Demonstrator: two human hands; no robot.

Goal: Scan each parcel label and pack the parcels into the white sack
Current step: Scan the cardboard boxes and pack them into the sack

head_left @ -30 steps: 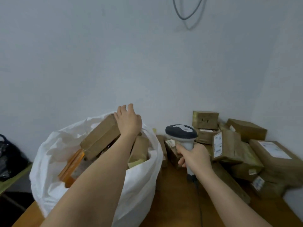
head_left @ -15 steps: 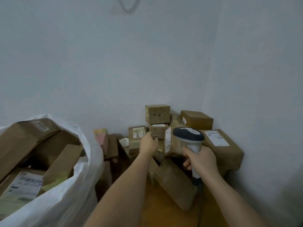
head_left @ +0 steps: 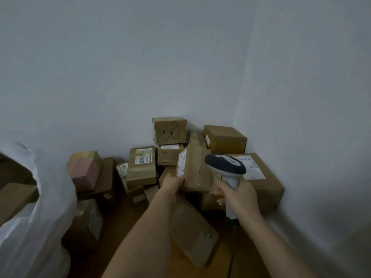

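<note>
Gripping parcel (head_left: pixel 195 169) w/ left hand (head_left: pixel 172 184); scanner (head_left: pixel 225 167) (right hand (head_left: pixel 239 199)).

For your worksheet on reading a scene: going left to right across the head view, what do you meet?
White sack → pink box → green-labelled parcel → left hand gripping a parcel → scanner in the right hand → big parcel by the wall.
</note>
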